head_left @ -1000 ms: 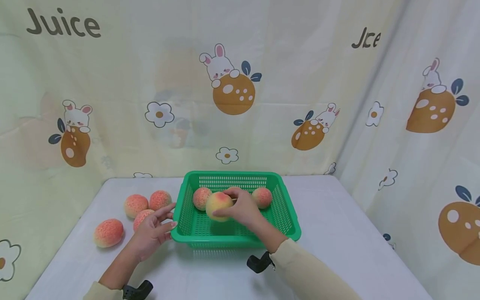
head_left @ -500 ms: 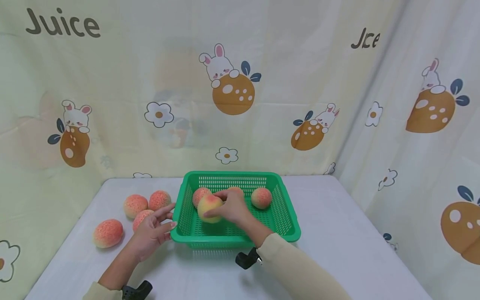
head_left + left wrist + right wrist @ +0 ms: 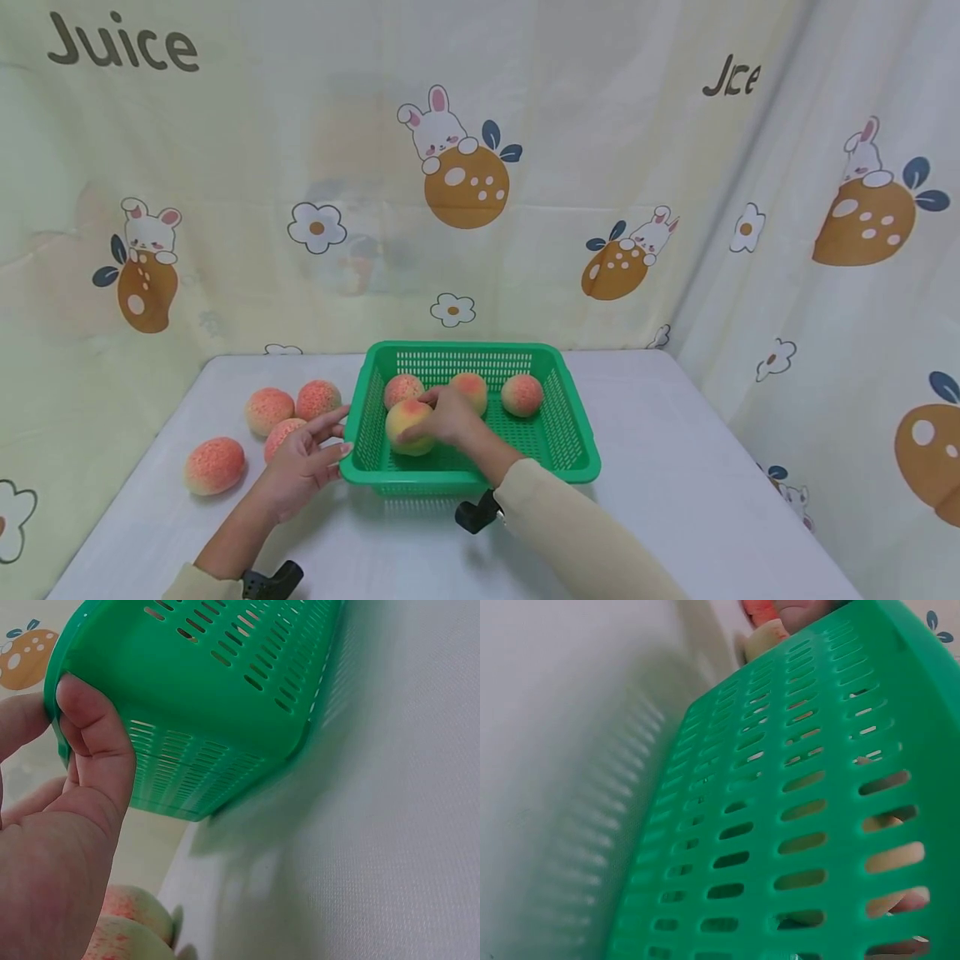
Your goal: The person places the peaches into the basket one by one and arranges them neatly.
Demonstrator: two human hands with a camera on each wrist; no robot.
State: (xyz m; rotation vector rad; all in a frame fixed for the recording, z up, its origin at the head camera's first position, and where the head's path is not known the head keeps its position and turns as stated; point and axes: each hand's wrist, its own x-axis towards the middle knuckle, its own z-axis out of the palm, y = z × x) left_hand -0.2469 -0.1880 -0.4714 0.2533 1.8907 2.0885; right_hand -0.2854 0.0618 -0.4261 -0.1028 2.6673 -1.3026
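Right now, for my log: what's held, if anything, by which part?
Right hand: round yellow peach, by its right side. Left hand touches green plastic basket's left rim; grip unclear.

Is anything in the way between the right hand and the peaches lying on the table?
Yes: the basket's left wall stands between the right hand and the loose peaches. The left hand, gripping the basket there, partly blocks the way too.

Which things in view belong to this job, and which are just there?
In the job:
right hand with held peach
left hand on green basket
three other peaches inside
four peaches outside, probably

Just there:
patterned curtain
white table
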